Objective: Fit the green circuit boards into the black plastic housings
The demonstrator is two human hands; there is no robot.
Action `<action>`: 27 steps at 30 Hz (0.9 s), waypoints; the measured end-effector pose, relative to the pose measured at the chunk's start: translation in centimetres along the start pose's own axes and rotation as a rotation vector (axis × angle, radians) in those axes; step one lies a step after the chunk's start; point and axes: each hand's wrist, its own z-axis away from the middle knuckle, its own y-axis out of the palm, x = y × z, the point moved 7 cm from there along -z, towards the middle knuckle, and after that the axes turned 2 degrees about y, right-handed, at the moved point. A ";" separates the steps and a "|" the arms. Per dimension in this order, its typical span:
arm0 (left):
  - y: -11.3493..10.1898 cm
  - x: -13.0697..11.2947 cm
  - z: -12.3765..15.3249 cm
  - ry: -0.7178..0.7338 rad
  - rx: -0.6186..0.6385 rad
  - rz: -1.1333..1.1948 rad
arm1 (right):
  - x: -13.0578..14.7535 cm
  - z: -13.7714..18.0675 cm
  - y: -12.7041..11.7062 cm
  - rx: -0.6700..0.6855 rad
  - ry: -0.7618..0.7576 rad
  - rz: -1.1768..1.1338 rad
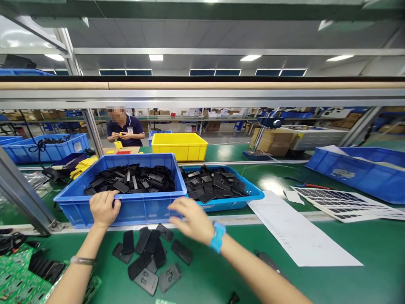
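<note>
My left hand [104, 207] is hooked over the front rim of a blue plastic bin [126, 211], its fingers bent inside the edge. Black plastic casings [139, 179] fill this bin. At the bin's front right corner, my right hand [191, 219], with a blue wristband, has its fingers spread and holds nothing; whether they touch the bin I cannot tell. Below both hands, several flat black plastic covers [152, 245] lie in a loose pile on the green bench. A light blue basket [228, 204] beside the bin holds more black parts.
Green circuit boards [19, 274] lie at the lower left. To the right are a white paper sheet [303, 232], a sheet of dark labels [341, 202] and another blue bin [363, 173]. A yellow bin [180, 145] stands behind. Across the bench, a person [125, 128] handles a small yellow thing.
</note>
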 end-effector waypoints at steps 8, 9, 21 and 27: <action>-0.2 -0.3 -0.1 0.015 -0.037 -0.005 | -15.4 -1.0 -6.1 0.289 0.823 0.443; -0.2 -0.4 -0.2 0.018 -0.038 -0.005 | -16.1 -1.1 -5.5 0.345 0.834 0.436; -0.3 -0.3 -0.2 0.009 -0.018 -0.009 | -18.1 -4.3 -1.8 0.581 0.697 0.495; -0.3 -0.3 -0.2 0.008 -0.009 -0.004 | -18.4 -5.0 -1.5 0.634 0.618 0.477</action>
